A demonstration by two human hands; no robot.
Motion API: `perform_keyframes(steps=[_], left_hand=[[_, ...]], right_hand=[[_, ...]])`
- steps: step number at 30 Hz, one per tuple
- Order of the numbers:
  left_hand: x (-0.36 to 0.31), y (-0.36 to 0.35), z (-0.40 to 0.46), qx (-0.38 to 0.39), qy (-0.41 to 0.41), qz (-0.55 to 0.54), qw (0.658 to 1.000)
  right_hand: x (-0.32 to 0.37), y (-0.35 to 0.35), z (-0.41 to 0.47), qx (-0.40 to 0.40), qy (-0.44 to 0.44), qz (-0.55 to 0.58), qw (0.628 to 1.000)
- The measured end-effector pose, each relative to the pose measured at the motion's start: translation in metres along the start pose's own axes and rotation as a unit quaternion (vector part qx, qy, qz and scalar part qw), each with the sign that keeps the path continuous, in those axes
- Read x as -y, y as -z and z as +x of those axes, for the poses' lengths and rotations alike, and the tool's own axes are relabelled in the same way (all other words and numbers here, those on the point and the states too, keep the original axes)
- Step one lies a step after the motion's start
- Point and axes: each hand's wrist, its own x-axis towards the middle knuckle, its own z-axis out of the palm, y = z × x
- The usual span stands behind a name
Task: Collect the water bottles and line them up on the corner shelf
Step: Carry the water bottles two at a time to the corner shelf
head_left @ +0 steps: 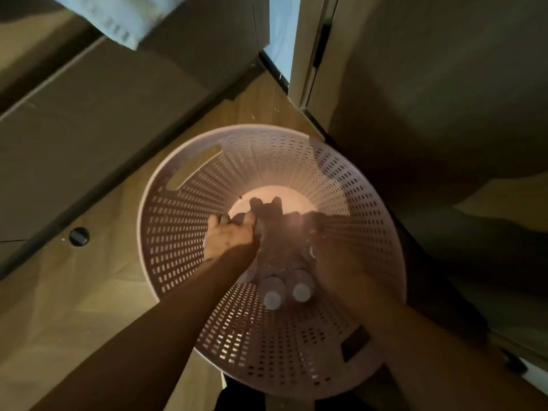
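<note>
View from above into a round, pale pink laundry basket (178, 241) with slotted walls, standing on a wooden floor (74, 307). Both of the person's bare arms reach down into it from the bottom of the view.

The left hand (229, 237) is lit and sits low near the basket's solid base, its grip curled around the end of a water bottle (241, 219) lying there. The right hand (335, 262) is in deep shadow on the right side of the basket; whether its grip is apart or clamped on anything cannot be told.

Between the two forearms, two more water bottles show their white caps (302, 292) pointing up toward the camera, side by side and touching or nearly so, leaning against the basket's near wall. More bottle shapes lie dim and unclear in the shadow between the hands.

The basket fills most of the floor space in a narrow corner. Its far rim lies close to a door frame (299, 69) on the right and near dark cabinet fronts (103, 114) on the left. A strip of open floor runs along the basket's left side, where a small round black object (79, 236) sits by the cabinet edge. A pale cloth (118, 13) hangs at top left.
</note>
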Motion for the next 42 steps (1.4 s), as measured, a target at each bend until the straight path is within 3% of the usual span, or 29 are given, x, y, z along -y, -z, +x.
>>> perform_keyframes(steps=[4,9,11,14,21,31,36,42], left_hand=[[0.012,0.069,-0.044,-0.044,-0.007,-0.021,0.999],[0.029,0.191,-0.135,-0.103,0.011,-0.102,0.989],[0.035,0.247,-0.181,-0.139,0.038,-0.161,0.976],[0.045,0.333,-0.263,-0.212,0.104,-0.304,0.923],[0.068,0.466,-0.445,-0.379,0.187,-0.409,0.808],[0.150,0.492,-0.655,-0.530,0.315,-0.471,0.631],[0.222,0.446,-0.756,-0.587,0.383,-0.439,0.562],[0.310,0.375,-0.873,-0.607,0.457,-0.407,0.507]], right_hand=[[0.016,0.065,-0.048,-0.028,0.049,0.001,0.998],[0.051,0.199,-0.156,0.003,0.077,-0.038,0.996],[0.070,0.256,-0.205,-0.018,0.097,-0.056,0.994],[0.099,0.331,-0.282,-0.044,0.129,-0.085,0.987],[0.172,0.444,-0.428,-0.091,0.251,-0.003,0.964],[0.335,0.440,-0.563,-0.086,0.473,-0.056,0.875],[0.446,0.383,-0.626,-0.053,0.562,-0.104,0.819],[0.564,0.285,-0.697,0.009,0.632,-0.148,0.760]])
